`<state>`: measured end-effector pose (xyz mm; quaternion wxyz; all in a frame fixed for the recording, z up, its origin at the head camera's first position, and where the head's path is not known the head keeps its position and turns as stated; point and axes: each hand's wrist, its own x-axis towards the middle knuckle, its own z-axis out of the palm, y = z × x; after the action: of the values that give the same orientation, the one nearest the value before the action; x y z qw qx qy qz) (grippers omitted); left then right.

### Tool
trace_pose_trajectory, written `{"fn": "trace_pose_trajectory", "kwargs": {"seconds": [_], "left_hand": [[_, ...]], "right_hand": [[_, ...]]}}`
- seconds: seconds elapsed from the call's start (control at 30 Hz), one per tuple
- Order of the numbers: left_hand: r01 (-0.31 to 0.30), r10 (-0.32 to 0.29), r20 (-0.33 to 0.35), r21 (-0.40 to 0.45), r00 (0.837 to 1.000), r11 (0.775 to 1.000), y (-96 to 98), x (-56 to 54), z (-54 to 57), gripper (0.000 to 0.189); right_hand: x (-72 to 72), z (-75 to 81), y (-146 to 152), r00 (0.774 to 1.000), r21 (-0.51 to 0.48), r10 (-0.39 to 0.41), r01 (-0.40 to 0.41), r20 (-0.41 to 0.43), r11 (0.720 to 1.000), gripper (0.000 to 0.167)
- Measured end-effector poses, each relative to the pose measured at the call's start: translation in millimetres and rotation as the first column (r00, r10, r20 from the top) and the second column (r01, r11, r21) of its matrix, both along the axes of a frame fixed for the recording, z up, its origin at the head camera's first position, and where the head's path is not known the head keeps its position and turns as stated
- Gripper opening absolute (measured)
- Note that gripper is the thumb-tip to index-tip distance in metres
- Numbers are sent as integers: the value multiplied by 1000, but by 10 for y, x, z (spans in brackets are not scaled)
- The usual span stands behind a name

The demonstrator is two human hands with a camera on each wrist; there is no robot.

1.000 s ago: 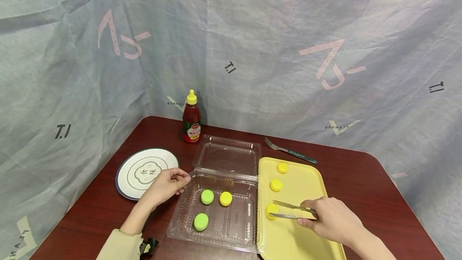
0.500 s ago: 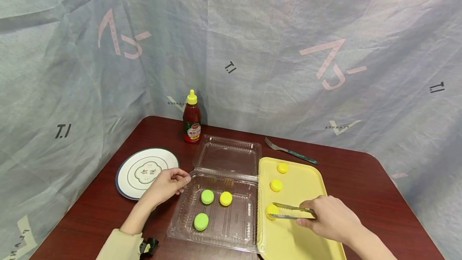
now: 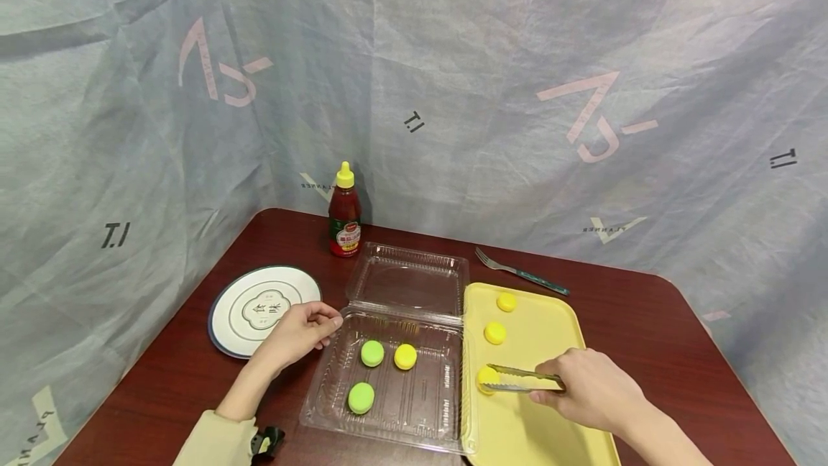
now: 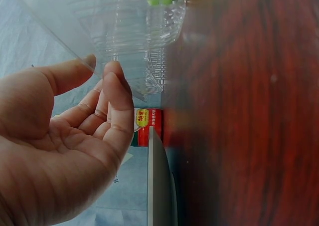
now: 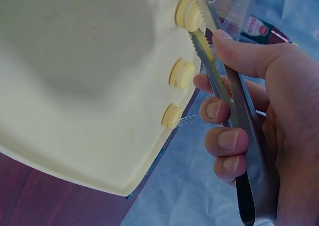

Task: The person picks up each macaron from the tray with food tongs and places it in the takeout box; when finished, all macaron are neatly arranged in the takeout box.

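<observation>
My left hand [image 3: 299, 333] pinches the left rim of a clear plastic clamshell box [image 3: 414, 408] between thumb and forefinger; its lid lies folded back. Inside are two green macarons [image 3: 361, 398] and one yellow macaron [image 3: 405, 357]. My right hand [image 3: 591, 388] grips metal tongs [image 5: 242, 118] from the side. Their toothed tips lie at the nearest yellow macaron [image 5: 188, 13], which sits on a yellow tray [image 3: 550, 333]. Two further yellow macarons [image 3: 495, 333] stand behind it in a row.
A white plate with a dark rim [image 3: 239, 300] lies left of the box. At the back stand a red sauce bottle [image 3: 345, 225] with a yellow cap and, further right, a fork [image 3: 517, 272] lying behind the tray. Grey cloth [image 3: 453, 92] hangs behind the table.
The tips of the tongs have drawn closer together about the nearest yellow macaron, the upper arm moving down toward it. My left hand has stayed at the box rim.
</observation>
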<state>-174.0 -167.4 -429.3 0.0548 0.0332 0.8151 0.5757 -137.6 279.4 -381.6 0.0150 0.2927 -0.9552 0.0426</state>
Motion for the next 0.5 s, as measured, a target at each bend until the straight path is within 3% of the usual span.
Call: {"fn": "trace_pose_trajectory", "kwargs": {"seconds": [0.5], "left_hand": [[1, -1, -2, 13, 1000, 1000, -4, -4, -8, 18]], "right_hand": [[-18, 121, 47, 996, -9, -2, 3, 84, 1000, 23]]}}
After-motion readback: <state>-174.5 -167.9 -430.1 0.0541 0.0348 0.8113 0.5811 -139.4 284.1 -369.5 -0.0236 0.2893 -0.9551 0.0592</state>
